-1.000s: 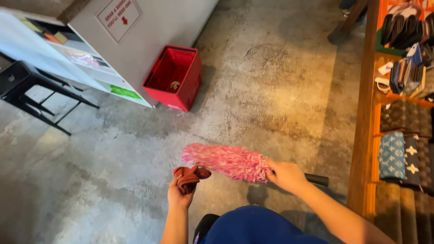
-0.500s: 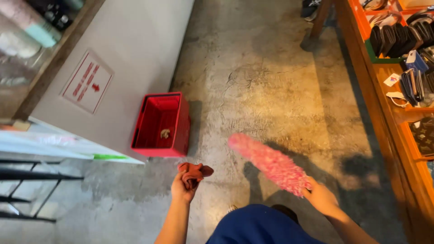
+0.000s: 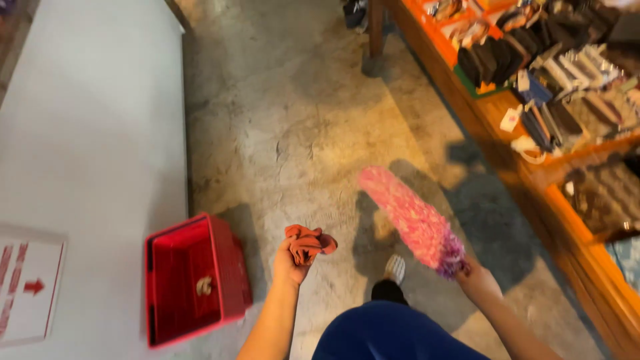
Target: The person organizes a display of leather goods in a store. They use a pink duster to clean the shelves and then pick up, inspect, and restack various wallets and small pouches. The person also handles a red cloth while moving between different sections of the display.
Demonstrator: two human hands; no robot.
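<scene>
My left hand (image 3: 288, 261) is closed around a crumpled rust-red cloth (image 3: 308, 243), held up over the concrete floor. My right hand (image 3: 475, 277) grips the handle end of a fluffy pink duster (image 3: 412, 219), whose head slants up and to the left. My blue-clad leg (image 3: 393, 333) and a dark shoe with a white toe (image 3: 392, 280) show below, between the two hands. Nearest my left hand is a red plastic basket (image 3: 230, 273).
The red basket stands on the floor by a white cabinet (image 3: 87, 147) with a red-arrow sign (image 3: 23, 287); a small object lies inside it. An orange wooden display shelf (image 3: 533, 180) with wallets and small goods runs along the right.
The view has swung right and forward: the red basket moved to lower left and the shelf came closer. The duster's head now points up-left, and my left hand stays on the cloth.
</scene>
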